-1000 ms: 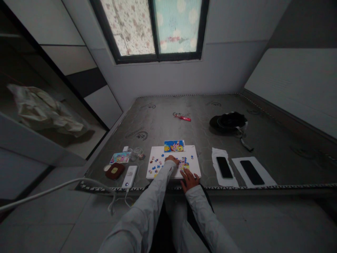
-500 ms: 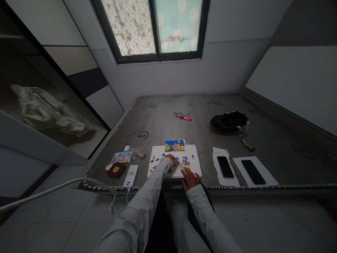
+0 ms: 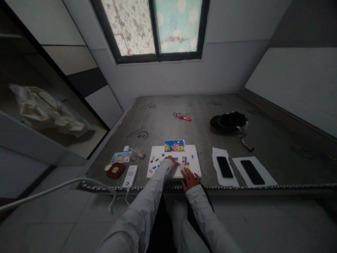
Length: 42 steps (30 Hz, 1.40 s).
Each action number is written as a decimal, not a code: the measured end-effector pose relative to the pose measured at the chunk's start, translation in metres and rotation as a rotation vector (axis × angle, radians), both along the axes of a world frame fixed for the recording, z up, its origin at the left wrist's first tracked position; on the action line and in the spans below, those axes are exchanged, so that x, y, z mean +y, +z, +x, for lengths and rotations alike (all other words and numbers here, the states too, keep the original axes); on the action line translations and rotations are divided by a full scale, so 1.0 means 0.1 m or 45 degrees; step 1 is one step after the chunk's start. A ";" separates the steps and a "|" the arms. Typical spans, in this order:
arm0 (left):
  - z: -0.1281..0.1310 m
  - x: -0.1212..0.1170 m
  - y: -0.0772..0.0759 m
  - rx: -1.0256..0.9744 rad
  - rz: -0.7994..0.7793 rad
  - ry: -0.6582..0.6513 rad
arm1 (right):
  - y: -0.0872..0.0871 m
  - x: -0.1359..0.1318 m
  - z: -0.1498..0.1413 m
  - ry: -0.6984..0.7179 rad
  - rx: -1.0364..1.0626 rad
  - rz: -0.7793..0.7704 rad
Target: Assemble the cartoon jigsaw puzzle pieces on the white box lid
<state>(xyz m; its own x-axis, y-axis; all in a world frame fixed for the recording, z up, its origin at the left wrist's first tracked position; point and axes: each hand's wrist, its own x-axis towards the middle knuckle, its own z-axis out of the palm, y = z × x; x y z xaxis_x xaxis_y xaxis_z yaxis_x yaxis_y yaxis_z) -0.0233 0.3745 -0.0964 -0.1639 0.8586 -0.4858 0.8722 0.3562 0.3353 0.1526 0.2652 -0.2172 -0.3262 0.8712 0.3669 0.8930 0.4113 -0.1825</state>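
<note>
A white puzzle board [image 3: 193, 151] lies near the front edge of a grey mattress [image 3: 200, 116]. Loose puzzle pieces [image 3: 155, 163] are scattered on its left part, and a small joined patch [image 3: 184, 163] sits near its middle. A colourful picture card [image 3: 174, 145] rests on the board's far edge. My left hand [image 3: 171, 161] reaches onto the board with fingers curled beside the joined patch; whether it holds anything is too small to tell. My right hand [image 3: 190, 177] lies flat with fingers spread on the board's near edge.
Left of the board are a small glass jar [image 3: 139, 152], a picture card [image 3: 120, 157], a dark red case [image 3: 115, 170] and a white power bank [image 3: 130, 176] with a cable. Two phones [image 3: 225, 167] [image 3: 252, 172] lie on white paper at right. A black cap [image 3: 229, 121] and a red object [image 3: 183, 117] lie farther back.
Almost nothing moves. My left hand shifts slightly over the board near the joined patch; my right hand stays flat on the near edge.
</note>
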 end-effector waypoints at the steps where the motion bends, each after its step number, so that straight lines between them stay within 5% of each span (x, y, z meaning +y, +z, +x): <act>1: 0.00 -0.01 0.00 -0.002 0.006 0.005 | 0.00 0.00 0.00 0.000 -0.012 0.000; 19: -0.14 0.05 -0.18 -0.201 0.243 -0.102 | -0.01 0.00 0.01 0.001 -0.010 -0.007; 28: -0.12 0.00 -0.12 -0.348 0.297 -0.243 | 0.00 0.00 0.01 0.001 -0.028 -0.006; 42: -0.05 0.12 -0.06 -0.175 0.169 -0.280 | 0.00 0.00 0.00 -0.015 -0.033 -0.002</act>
